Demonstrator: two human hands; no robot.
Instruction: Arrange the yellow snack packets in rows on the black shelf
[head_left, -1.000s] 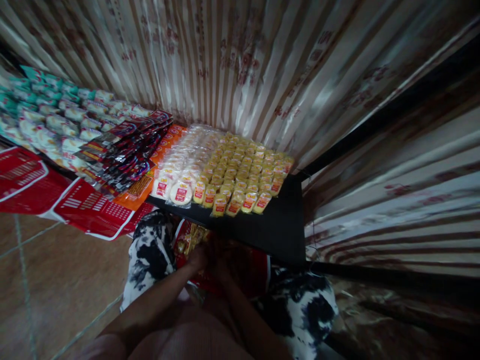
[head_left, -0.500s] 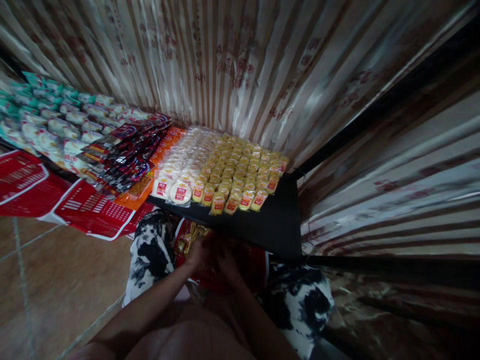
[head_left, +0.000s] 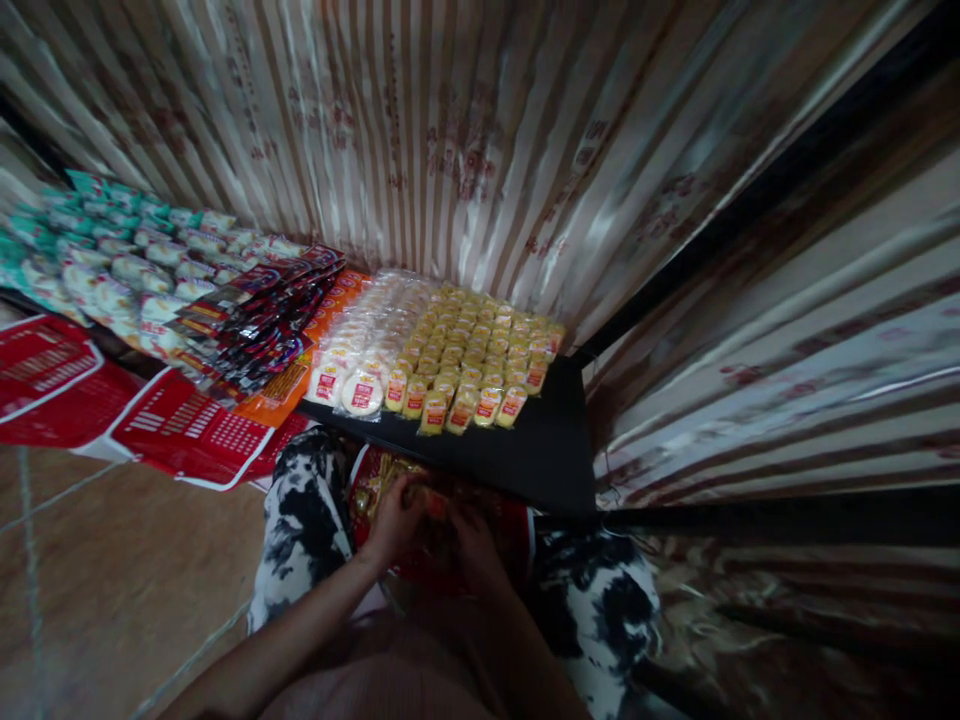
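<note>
On the lap, below the black counter (head_left: 540,450), a large red plastic bag of yellow snack packets (head_left: 431,520) is gripped at its mouth by left hand (head_left: 394,515) and right hand (head_left: 472,540), both closed on it; mouth best kept upward; rows of yellow packets (head_left: 480,350) lie just above.

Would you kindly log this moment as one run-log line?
left hand: on red bag | right hand: on red bag | bag: on lap | yellow packets: rows on black table
</note>
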